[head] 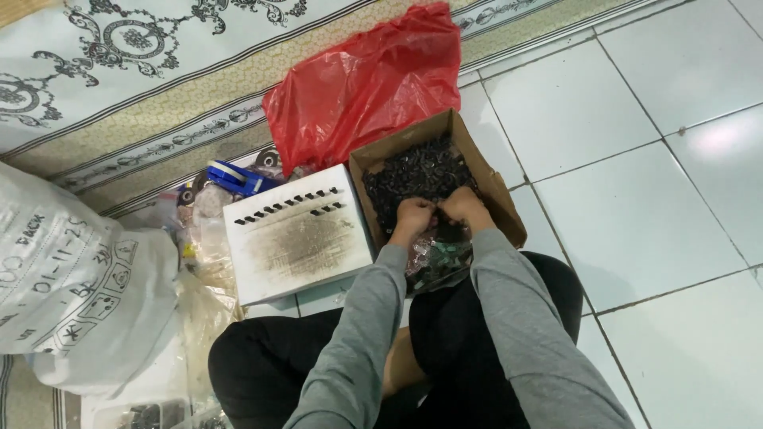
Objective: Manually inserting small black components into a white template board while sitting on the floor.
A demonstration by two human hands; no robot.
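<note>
Cardboard box (486, 171) of small black plastic parts (417, 171) sits close between the knees; left hand (414, 213) and right hand (462, 208) pinch pieces together there.

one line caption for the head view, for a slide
Both hands dig into a cardboard box of small black parts, beside a white tray.

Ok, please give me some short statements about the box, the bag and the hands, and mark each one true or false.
1. Both hands, left hand and right hand, are at the cardboard box of small dark parts. True.
2. The plastic bag behind the box is blue. False: it is red.
3. A white block with a row of dark pieces lies left of the box. True.
4. The person wears short sleeves. False: long grey sleeves.
5. The floor is wooden. False: pale tiles.
</note>
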